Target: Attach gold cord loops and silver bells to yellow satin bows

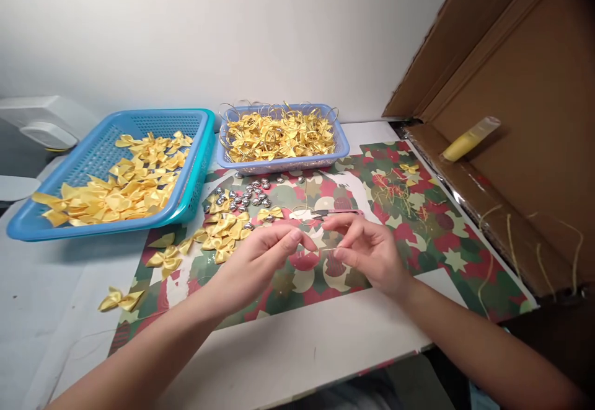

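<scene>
A thin yellowish thread (326, 249) runs taut between my two hands above the patterned paper. My left hand (264, 261) pinches one end, its thumb and forefinger pressed together. At the other end my right hand (374, 252) closes thumb and forefinger on the thread, with the remaining fingers curled. Left of my hands lie loose yellow ribbon bows (227, 227), and behind these are several shiny silver beads or bells (246, 198). A small cutting tool (339, 212) with a pinkish handle rests just behind my right hand, partly covered by its fingers.
A blue basket (88, 229) of yellow bows stands at left. Behind, a lavender basket (283, 164) holds bows with gold loops. Thread scraps (395, 194) lie at right, beside a cardboard wall (520, 87) bearing a yellow-filled tube (469, 140) and hanging threads (512, 242).
</scene>
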{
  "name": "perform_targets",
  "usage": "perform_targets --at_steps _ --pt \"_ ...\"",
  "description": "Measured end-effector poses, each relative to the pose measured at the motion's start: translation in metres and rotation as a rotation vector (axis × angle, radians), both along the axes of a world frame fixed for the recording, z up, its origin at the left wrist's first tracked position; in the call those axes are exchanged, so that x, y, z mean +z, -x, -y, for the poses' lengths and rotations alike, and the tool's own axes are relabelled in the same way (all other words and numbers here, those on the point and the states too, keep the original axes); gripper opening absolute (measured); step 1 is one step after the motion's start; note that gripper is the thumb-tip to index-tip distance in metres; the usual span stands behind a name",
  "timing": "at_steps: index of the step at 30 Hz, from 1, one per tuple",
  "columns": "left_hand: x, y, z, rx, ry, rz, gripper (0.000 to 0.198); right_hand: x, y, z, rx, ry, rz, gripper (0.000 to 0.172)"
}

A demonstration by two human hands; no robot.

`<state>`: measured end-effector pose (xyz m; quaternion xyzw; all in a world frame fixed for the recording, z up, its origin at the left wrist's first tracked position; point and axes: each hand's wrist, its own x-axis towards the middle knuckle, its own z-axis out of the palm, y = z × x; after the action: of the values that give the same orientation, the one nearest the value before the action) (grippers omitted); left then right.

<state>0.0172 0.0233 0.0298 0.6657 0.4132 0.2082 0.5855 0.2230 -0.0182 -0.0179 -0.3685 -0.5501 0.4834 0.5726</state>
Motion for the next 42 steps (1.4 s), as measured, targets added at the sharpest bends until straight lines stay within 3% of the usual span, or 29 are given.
perform_targets --at_steps 7,15,21,25,32,42 --pt "-0.008 -0.003 0.006 -0.014 0.201 0.064 0.051 0.004 -0.001 -0.001 0.103 0.108 0.01 0.014" --pt "-0.019 -0.005 0.011 -0.011 0.211 0.164 0.043 0.005 0.005 0.001 0.013 -0.042 0.177 0.014" --pt "-0.011 -0.004 0.013 -0.078 0.202 0.027 0.051 0.003 0.011 0.0 -0.006 -0.08 0.208 0.016" --pt "-0.008 -0.005 0.014 -0.109 0.252 0.055 0.055 0.001 0.013 0.002 -0.034 -0.081 0.186 0.016" --pt "-0.012 -0.004 0.013 -0.168 0.148 0.038 0.056 -0.002 0.014 0.003 -0.035 -0.006 0.134 0.012" --pt "-0.005 -0.006 0.005 -0.154 -0.06 -0.077 0.023 -0.004 0.012 0.003 -0.039 0.041 0.091 0.012"
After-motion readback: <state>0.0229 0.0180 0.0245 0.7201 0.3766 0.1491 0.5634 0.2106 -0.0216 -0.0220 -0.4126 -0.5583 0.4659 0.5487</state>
